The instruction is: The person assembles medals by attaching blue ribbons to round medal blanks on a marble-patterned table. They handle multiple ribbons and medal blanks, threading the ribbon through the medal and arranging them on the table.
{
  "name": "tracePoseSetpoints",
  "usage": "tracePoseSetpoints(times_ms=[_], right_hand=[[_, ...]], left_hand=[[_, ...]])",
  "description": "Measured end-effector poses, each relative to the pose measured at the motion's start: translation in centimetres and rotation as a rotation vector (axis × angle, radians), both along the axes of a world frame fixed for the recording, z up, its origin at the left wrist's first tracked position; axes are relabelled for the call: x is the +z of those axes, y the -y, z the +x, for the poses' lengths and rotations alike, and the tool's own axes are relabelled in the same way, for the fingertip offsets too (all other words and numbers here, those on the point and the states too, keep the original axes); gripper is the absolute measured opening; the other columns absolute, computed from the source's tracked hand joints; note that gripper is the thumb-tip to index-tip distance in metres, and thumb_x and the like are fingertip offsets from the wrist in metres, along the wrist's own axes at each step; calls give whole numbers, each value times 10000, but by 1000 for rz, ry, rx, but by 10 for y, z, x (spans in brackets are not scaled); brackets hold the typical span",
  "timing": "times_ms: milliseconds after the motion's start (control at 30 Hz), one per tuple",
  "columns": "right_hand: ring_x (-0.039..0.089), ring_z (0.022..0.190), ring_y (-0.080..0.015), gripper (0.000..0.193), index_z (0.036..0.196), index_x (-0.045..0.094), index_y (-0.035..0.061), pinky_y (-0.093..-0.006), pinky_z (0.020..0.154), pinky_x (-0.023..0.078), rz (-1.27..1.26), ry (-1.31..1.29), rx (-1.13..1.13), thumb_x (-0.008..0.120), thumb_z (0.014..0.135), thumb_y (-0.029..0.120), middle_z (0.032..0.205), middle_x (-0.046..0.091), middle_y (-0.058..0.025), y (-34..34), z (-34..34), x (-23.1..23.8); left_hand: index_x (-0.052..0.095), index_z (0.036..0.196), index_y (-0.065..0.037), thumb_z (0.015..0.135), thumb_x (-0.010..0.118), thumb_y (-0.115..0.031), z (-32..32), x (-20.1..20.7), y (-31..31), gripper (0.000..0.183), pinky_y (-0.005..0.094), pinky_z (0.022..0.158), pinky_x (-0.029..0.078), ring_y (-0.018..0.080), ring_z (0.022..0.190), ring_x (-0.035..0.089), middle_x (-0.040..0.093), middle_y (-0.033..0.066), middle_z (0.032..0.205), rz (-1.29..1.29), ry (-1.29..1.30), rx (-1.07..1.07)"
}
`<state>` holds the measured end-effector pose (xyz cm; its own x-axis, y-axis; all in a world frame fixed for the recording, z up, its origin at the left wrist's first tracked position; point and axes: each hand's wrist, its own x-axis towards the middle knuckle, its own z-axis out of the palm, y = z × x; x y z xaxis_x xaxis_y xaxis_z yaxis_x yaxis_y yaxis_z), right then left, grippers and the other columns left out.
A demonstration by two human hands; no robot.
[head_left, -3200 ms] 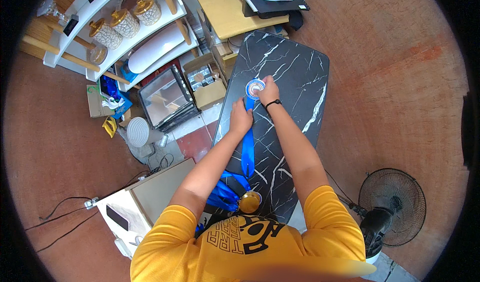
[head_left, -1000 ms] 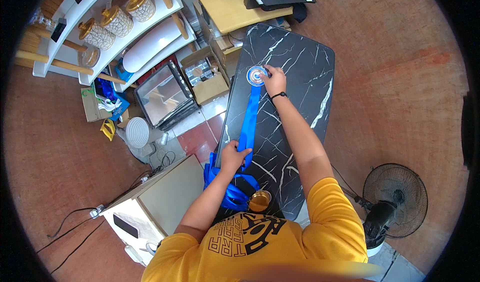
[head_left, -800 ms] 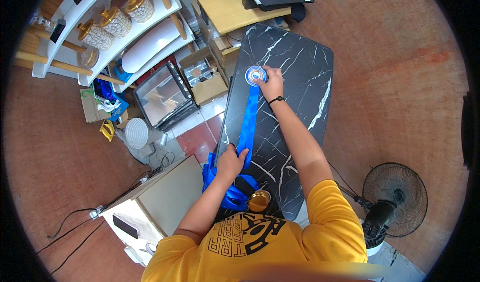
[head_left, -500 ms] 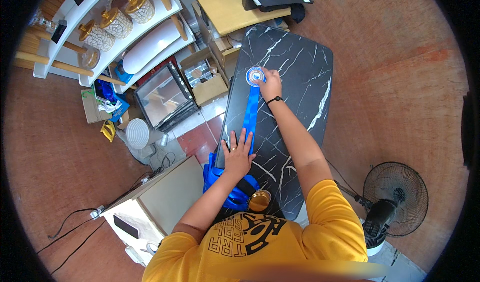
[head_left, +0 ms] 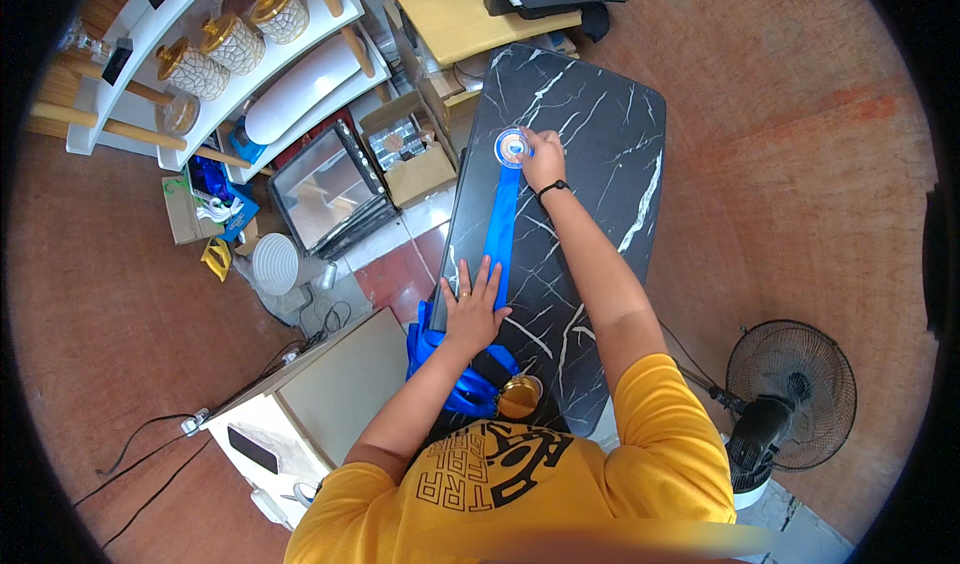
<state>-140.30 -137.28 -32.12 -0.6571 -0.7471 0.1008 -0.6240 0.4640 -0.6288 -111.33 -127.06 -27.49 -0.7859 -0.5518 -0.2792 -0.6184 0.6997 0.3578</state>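
The round medal (head_left: 509, 152) is over the far part of the black marble-patterned table (head_left: 600, 214), its right edge pinched by the right hand (head_left: 545, 160), the nearer one. Its blue ribbon (head_left: 503, 214) runs lengthwise toward the person, under the flat, finger-spread left hand (head_left: 473, 316), which hides its lower end; the medal's face is unclear.

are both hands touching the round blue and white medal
No, only the right hand is at the round medal; the left hand lies spread over the blue ribbon nearer the person.
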Motion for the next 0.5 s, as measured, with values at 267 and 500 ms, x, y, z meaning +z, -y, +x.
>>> tracePoseSetpoints(times_ms=[267, 500], right_hand=[[588, 1047, -346, 614, 1269, 626, 80, -403, 927, 490, -92, 119, -73, 815, 685, 63, 1155, 569, -193, -7, 3, 0], [615, 1015, -278, 597, 1240, 643, 99, -376, 853, 524, -146, 43, -71, 849, 680, 103, 1189, 573, -145, -24, 14, 1]], left_hand=[[184, 1570, -160, 867, 664, -440, 0, 1, 0, 896, 726, 1101, 107, 427, 1492, 52, 114, 68, 1641, 6, -18, 8], [195, 1568, -176, 867, 661, -458, 2, 5, -1, 888, 728, 1101, 86, 433, 1491, 34, 103, 76, 1643, 66, -30, -2]])
